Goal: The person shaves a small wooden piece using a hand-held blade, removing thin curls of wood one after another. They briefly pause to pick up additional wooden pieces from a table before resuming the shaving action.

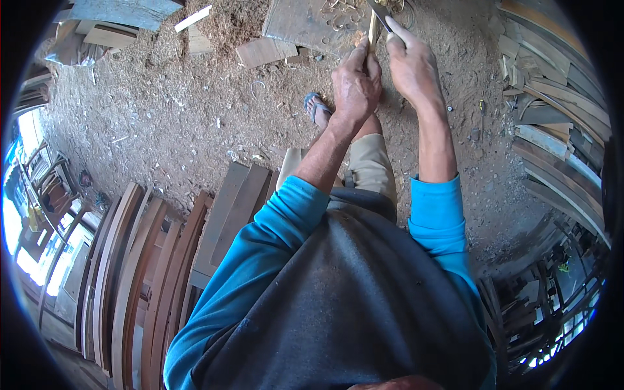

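Observation:
At the top of the head view, my left hand (357,83) is closed round a thin, pale wooden stick (372,32), which points away from me. To the right of it, my right hand (414,65) grips a knife (380,13) with a dark, flat blade. Its index finger stretches along the tool, and the handle is hidden inside the hand. The blade crosses close to the stick's far part; whether they touch I cannot tell. Beyond my hands lies a greyish wooden board (305,26), with curled wood shavings (344,12) on and around it.
My foot in a flip-flop (316,109) stands left of my hands. A short board (260,52) lies on the dirt floor among sawdust. Long planks (133,273) are stacked at the lower left. More timber (559,140) is piled along the right side.

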`<state>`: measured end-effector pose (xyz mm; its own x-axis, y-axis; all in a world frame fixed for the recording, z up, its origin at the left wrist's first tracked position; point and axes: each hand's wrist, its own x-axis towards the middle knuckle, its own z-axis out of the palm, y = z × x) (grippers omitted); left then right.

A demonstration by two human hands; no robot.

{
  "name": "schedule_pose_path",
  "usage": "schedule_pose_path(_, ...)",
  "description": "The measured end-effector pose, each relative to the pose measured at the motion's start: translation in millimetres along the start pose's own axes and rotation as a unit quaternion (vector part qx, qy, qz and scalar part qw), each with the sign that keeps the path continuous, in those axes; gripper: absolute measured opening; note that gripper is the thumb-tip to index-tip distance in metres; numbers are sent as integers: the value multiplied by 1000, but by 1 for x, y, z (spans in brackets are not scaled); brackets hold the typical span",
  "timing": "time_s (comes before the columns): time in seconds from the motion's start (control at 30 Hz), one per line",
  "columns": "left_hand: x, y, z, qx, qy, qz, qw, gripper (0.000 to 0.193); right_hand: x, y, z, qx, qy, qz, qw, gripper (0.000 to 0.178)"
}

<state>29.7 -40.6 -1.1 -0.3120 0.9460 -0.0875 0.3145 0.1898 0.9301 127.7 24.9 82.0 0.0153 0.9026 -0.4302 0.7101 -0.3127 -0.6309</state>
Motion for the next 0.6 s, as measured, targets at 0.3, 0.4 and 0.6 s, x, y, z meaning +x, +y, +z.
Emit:
schedule_pose_path(0.3,0,3,-9,-58,-34,-83,994,34,-56,9,25,-62,34,-45,997,41)
schedule_pose_path(0.4,0,-1,-6,-79,-24,-76,994,34,-41,7,26,-42,17,-10,999,41)
schedule_pose_path(0.6,1,-6,0,-65,-10,-40,997,36,-4,8,20,-74,46,-32,996,45)
